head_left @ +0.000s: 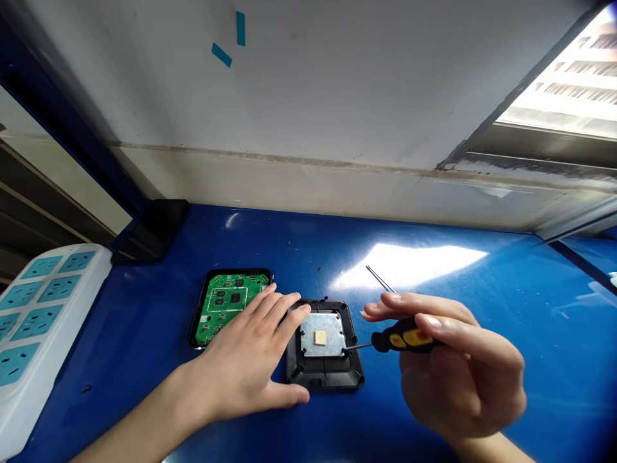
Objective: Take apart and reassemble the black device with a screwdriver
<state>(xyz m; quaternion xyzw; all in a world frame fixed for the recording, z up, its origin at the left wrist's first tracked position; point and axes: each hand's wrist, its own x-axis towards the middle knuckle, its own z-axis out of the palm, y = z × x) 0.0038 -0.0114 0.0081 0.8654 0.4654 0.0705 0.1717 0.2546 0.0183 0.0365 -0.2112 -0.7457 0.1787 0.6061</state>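
Yellow-black screwdriver (402, 336) is gripped in right hand (463, 370), tip set at lower-right corner of metal plate (332, 335); left edge of black cover (328, 378) is spanned by splayed left hand (253, 347).

Your daylight comes from the window (573, 90) at the upper right, where the building (590, 71) outside washes out to near white. It throws a hard white glare across your glossy blue bench (159, 321), while the wall (313, 96) stays dull grey and dims toward the left. Your right hand (457, 366) is lit along the upper fingers and shaded underneath. Wide-angle distortion stretches the power strip (51, 315) at your left edge, and fine circuit board (226, 302) markings look soft.
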